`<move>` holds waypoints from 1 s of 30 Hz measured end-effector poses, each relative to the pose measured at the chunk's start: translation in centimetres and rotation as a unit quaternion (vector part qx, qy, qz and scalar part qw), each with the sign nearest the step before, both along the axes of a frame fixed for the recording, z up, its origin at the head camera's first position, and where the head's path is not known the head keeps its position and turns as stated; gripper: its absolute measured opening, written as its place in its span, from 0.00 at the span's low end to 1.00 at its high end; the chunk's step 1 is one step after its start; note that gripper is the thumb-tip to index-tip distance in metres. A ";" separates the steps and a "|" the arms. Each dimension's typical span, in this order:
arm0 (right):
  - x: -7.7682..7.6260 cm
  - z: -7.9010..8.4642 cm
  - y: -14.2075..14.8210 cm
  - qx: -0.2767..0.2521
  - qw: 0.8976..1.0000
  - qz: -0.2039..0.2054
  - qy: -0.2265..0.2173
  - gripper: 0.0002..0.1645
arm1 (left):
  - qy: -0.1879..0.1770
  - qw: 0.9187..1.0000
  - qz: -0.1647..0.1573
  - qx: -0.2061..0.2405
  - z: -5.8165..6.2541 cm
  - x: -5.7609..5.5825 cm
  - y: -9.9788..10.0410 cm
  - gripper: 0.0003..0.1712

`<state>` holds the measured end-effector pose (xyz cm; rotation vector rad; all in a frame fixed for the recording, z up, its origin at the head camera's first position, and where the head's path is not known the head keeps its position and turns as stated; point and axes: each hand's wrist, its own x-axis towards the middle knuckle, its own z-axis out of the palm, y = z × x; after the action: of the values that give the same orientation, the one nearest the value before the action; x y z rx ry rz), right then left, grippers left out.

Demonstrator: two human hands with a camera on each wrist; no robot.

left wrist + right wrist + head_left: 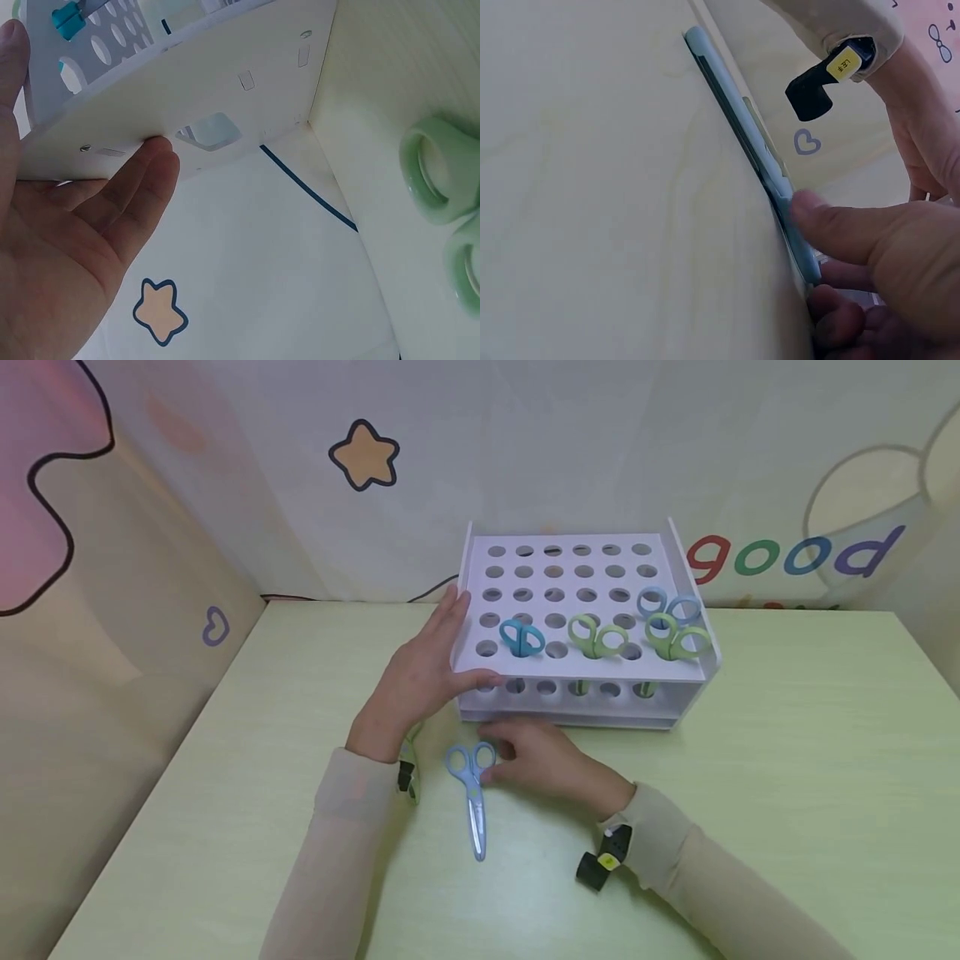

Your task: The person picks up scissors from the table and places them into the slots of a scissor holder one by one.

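A white rack (555,664) with rows of round holes stands against the wall. My left hand (420,681) grips its left front corner, thumb along the front edge. In the left wrist view its fingers press the outer side panel (247,105). My right hand (547,760) pinches light blue scissors (475,806) at the handle, thumb on the near side and fingers by the ring. They lie low over the table, blades toward me. Green scissors (435,169) lie by the left wrist, partly hidden by it in the head view.
In the rack stand teal scissors (522,637), two green pairs including green-handled scissors (597,636) near the front, and blue scissors (667,605) at the right. A dark cable (433,588) runs behind the rack. The pale table (810,735) meets decorated walls at the back and left.
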<state>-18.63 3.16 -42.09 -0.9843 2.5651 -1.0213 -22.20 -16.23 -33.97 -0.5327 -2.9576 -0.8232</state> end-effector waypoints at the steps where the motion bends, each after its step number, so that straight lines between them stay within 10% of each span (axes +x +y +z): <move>1: 0.0 0.0 0.0 0.012 1.000 0.006 0.010 0.21 | 0.001 1.000 0.000 -0.001 0.0 0.0 0.0 0.67; 17: 0.5 1.2 2.6 0.077 0.995 0.056 -0.010 0.19 | -0.013 1.000 0.018 -0.010 0.1 -0.1 0.4 0.68; 30: 0.6 2.5 6.6 -0.032 0.987 0.080 -0.139 0.15 | -0.022 0.999 0.027 -0.005 0.2 0.0 0.6 0.67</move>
<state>-18.05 9.77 -39.57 -0.9700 2.2043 -1.1158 -22.19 -15.66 -33.75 -0.4391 -3.0021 -0.8261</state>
